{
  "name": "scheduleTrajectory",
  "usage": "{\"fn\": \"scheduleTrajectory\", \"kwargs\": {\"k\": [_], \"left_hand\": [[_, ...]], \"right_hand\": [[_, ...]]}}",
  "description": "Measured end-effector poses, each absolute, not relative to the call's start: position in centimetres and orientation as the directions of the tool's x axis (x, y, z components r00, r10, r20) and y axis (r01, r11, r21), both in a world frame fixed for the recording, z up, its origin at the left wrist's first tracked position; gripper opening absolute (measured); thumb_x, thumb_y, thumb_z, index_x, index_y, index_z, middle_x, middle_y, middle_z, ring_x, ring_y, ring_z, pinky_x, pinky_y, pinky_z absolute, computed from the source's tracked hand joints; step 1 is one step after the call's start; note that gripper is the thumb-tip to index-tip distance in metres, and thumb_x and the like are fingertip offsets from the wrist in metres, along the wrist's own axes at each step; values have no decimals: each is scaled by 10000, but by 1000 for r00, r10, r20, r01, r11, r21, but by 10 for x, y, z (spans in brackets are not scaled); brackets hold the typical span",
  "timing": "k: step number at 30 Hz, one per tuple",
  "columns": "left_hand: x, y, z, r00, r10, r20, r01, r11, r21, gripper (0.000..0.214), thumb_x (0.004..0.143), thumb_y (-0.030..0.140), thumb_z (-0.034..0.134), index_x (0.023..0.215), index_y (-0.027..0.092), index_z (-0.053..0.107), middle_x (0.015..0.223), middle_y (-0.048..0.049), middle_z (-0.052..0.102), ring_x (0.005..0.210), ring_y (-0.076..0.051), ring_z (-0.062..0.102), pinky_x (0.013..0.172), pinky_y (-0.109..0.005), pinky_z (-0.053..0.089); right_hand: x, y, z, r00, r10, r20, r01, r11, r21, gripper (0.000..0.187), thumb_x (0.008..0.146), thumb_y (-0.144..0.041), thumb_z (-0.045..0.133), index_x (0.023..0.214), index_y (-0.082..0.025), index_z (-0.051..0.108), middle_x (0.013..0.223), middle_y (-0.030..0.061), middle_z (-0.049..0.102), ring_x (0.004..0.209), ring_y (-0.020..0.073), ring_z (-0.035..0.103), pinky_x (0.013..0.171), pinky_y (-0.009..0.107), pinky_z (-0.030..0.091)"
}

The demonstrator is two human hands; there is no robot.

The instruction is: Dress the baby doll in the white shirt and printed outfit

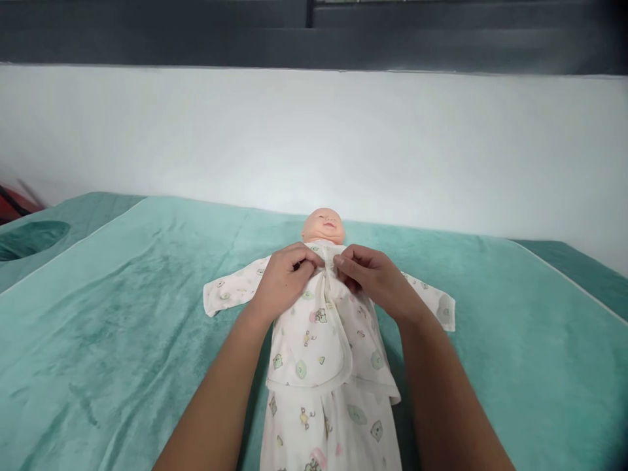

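Note:
A baby doll point(324, 226) lies on its back, its head toward the wall. It wears a white baby jacket point(314, 333) printed with small animals, with both sleeves spread out sideways, over matching white trousers point(333, 425). My left hand point(289, 271) is closed at the upper chest, fingertips pinching the jacket's front edge. Opposite it, my right hand point(367, 271) is closed in a pinch on the other side of the front opening, just below the neck. A small gap separates the two sets of fingertips. Below them the front panels overlap. Any fastener there is hidden by my fingers.
A green plush blanket point(122, 340) with wrinkles on the left covers the surface under the doll. Behind it rises a white wall point(314, 137) with a dark ledge point(196, 39) above. Something red point(14, 206) shows at the far left edge.

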State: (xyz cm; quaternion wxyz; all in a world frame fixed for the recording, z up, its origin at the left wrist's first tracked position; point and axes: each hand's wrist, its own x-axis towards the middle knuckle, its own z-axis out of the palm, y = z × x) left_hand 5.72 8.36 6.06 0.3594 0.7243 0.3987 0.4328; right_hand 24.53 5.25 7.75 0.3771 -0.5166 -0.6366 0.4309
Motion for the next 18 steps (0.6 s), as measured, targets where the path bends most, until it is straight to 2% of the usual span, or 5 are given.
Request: {"fn": "scheduleTrajectory", "kwargs": {"k": [4, 8, 11, 15, 18], "left_hand": [[48, 81, 67, 446, 847, 290, 228, -421, 878, 235, 779, 86, 465, 679, 177, 657, 853, 0, 633, 803, -131, 581, 746, -244, 416], [39, 76, 78, 596, 792, 135, 256, -346, 902, 183, 814, 167, 506, 778, 185, 685, 829, -11, 658, 762, -144, 577, 665, -245, 417], [35, 73, 84, 602, 796, 60, 294, -290, 911, 155, 845, 279, 555, 858, 198, 686, 755, 1, 642, 698, -134, 568, 604, -233, 411], [36, 69, 89, 688, 726, -17, 309, -271, 912, 187, 839, 377, 610, 829, 199, 666, 672, 23, 605, 626, -110, 543, 558, -215, 404], [38, 65, 91, 722, 691, -48, 362, -317, 877, 202, 768, 406, 700, 806, 210, 669, 681, 39, 587, 616, -97, 514, 527, -204, 385]], "right_hand": [[238, 31, 99, -243, 964, -104, 672, 90, -735, 452, 837, -549, 601, 596, -203, 437, 548, -24, 465, 471, 95, 353, 430, 268, 243], [230, 23, 103, -192, 977, -98, 787, 94, -610, 482, 859, -507, 560, 564, -203, 329, 506, -30, 349, 446, 89, 249, 407, 287, 163], [231, 27, 100, -211, 969, -126, 763, 83, -641, 446, 865, -439, 541, 555, -205, 320, 495, -30, 352, 445, 91, 244, 415, 293, 165], [241, 33, 100, -305, 925, -226, 625, 15, -781, 303, 867, -342, 481, 600, -198, 477, 596, 9, 555, 502, 118, 419, 473, 290, 298], [246, 35, 99, -337, 911, -238, 554, -13, -832, 227, 843, -292, 469, 642, -194, 510, 641, 8, 562, 567, 134, 471, 516, 289, 335]]}}
